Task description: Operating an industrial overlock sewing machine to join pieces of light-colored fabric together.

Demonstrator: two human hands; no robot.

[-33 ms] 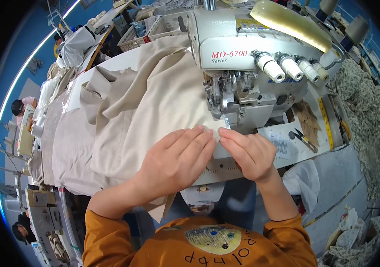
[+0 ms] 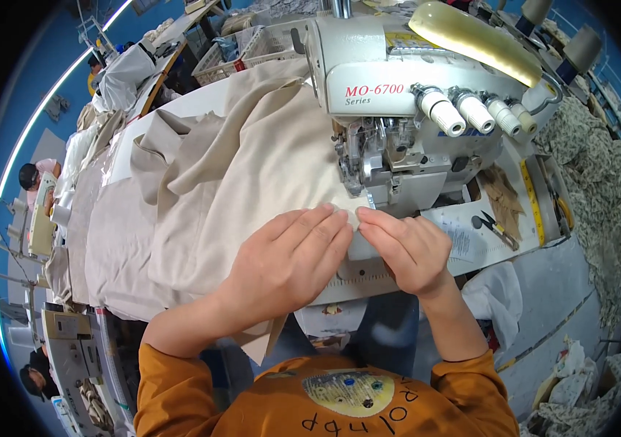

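Beige fabric (image 2: 267, 160) lies spread over the table and runs up to the needle area of a white overlock sewing machine (image 2: 369, 87). My left hand (image 2: 289, 255) rests on it with fingers stretched out side by side, the tips just short of the presser foot (image 2: 358, 178); its thumb is hidden. Close beside those tips, my right hand (image 2: 409, 251) pinches the fabric's right edge between thumb and fingers. A corner of the cloth hangs over the table's front edge below my left wrist.
Black-handled thread snips (image 2: 496, 229), a yellow measuring tape (image 2: 532, 200) and a brown scrap (image 2: 500, 193) lie right of the machine. A lamp (image 2: 474, 44) arches above it. Patterned cloth (image 2: 591, 182) is heaped at far right. White baskets (image 2: 274, 44) stand behind. Other people work at left.
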